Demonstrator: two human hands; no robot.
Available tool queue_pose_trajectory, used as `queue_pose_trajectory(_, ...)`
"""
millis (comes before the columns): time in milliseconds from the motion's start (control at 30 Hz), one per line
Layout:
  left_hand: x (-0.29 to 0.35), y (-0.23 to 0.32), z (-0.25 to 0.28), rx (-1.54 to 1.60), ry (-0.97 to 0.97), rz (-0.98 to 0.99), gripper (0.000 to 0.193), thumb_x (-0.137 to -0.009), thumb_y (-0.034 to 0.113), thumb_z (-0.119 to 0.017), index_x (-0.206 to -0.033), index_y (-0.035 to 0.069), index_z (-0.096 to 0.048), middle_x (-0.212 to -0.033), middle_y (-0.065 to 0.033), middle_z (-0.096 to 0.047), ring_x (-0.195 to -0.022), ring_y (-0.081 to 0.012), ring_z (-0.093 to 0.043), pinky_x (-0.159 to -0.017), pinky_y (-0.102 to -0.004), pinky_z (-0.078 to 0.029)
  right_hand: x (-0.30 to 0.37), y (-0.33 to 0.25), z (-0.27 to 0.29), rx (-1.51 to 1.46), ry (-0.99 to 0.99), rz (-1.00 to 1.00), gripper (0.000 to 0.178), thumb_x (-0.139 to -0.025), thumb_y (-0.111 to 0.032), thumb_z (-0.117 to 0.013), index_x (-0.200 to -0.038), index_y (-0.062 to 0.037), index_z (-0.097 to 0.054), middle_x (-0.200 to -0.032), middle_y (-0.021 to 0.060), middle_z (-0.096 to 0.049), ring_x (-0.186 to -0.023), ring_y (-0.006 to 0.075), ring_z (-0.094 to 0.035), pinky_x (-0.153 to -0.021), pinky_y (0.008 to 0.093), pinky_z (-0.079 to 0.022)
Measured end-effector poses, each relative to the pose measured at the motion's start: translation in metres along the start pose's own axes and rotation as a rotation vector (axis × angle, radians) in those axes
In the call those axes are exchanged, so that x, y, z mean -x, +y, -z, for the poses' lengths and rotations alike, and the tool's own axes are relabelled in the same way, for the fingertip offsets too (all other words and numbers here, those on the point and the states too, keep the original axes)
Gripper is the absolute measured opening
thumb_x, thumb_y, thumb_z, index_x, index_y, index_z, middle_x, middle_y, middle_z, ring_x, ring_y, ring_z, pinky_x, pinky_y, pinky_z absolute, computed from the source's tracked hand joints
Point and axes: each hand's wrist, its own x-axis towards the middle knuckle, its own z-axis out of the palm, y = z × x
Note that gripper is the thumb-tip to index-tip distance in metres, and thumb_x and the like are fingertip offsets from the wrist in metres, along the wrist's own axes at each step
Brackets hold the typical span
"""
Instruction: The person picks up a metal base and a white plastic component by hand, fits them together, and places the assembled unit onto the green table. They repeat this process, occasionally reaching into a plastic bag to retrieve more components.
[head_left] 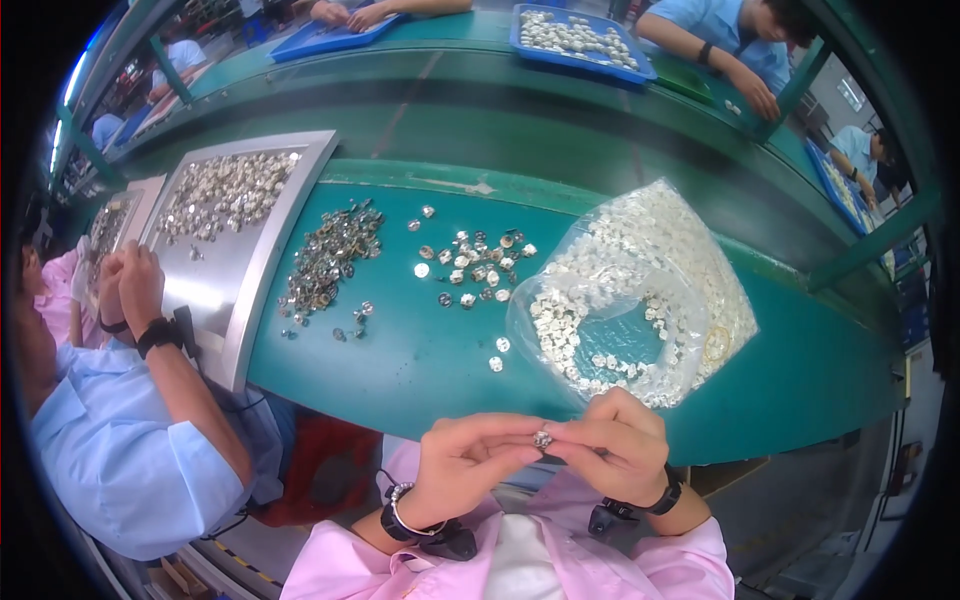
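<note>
In front of my chest, at the near edge of the green table [400, 395], my left hand [470, 455] and my right hand [618, 445] meet fingertip to fingertip. Between them they pinch a small round metallic part [542, 439]; its details are too small to make out. Just beyond my right hand lies an opened clear plastic bag [738, 300] full of small white parts [560, 325]. Farther left is a heap of small dark metal parts [325, 260]. Between heap and bag, a loose group of white and metallic pieces [480, 262] is scattered.
At the left, a co-worker in light blue [140, 440] works over a metal tray [255, 290] holding many small parts. Across a raised green ledge, other people sit near blue trays [640, 75]. A green post [870, 250] stands at the right.
</note>
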Motion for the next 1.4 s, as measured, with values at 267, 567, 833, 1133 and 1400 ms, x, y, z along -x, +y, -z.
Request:
queue_pose_trajectory(267,0.005,0.013,0.005,-0.14,-0.005,-0.074,0.027,-0.073,-0.009,-0.07,-0.099,-0.008,-0.064,-0.098,-0.0215,-0.066,-0.085,-0.0232,-0.068,-0.072,-0.0281,-0.057,0.002,-0.002,-0.011,-0.094,-0.019,0.026,0.027,-0.07,0.0,-0.075,-0.096,-0.0048,-0.071,-0.07,0.0022,-0.05,-0.054,0.0106,-0.046,-0.046,0.0228,-0.034)
queue_pose_trajectory(567,0.006,0.013,0.009,-0.344,-0.028,-0.194,0.029,-0.071,-0.008,-0.072,-0.099,-0.005,-0.065,-0.093,-0.0162,-0.066,-0.08,-0.0206,-0.068,-0.069,-0.0285,-0.056,0.008,-0.004,-0.014,-0.006,0.005,0.052,0.031,-0.068,-0.004,-0.077,-0.099,-0.0041,-0.07,-0.071,0.0019,-0.05,-0.055,0.0108,-0.046,-0.047,0.0227,-0.035)
queue_pose_trajectory(833,0.008,0.0,0.007,-0.335,-0.088,-0.194,0.023,-0.074,-0.005,-0.071,-0.097,-0.004,-0.066,-0.092,-0.015,-0.066,-0.077,-0.0223,-0.068,-0.067,-0.028,-0.056,-0.013,-0.011,-0.019,-0.087,-0.071,-0.086,0.056,-0.067,-0.034,-0.082,-0.11,-0.0031,-0.063,-0.078,0.0036,-0.046,-0.065,0.0138,-0.045,-0.054,0.0242,-0.037)
queue_pose_trajectory(1133,0.006,-0.005,0.004,-0.315,-0.083,-0.321,0.016,-0.078,0.0,-0.066,-0.093,-0.005,-0.066,-0.086,-0.0145,-0.066,-0.072,-0.0218,-0.068,-0.063,-0.0282,-0.056,-0.006,0.004,-0.041,-0.12,-0.145,-0.016,0.062,-0.074,-0.048,-0.072,-0.115,-0.0019,-0.063,-0.073,0.0044,-0.047,-0.062,0.015,-0.047,-0.052,0.0265,-0.037)
queue_pose_trajectory(1400,0.01,-0.006,0.011,-0.358,-0.09,-0.342,0.02,-0.081,0.008,-0.066,-0.096,-0.004,-0.066,-0.09,-0.0134,-0.067,-0.079,-0.0232,-0.066,-0.068,-0.0293,-0.053,-0.011,0.002,-0.045,-0.125,-0.102,0.072,0.053,-0.076,-0.033,-0.072,-0.117,-0.0022,-0.061,-0.066,0.0054,-0.047,-0.056,0.0182,-0.047,-0.048,0.0286,-0.038)
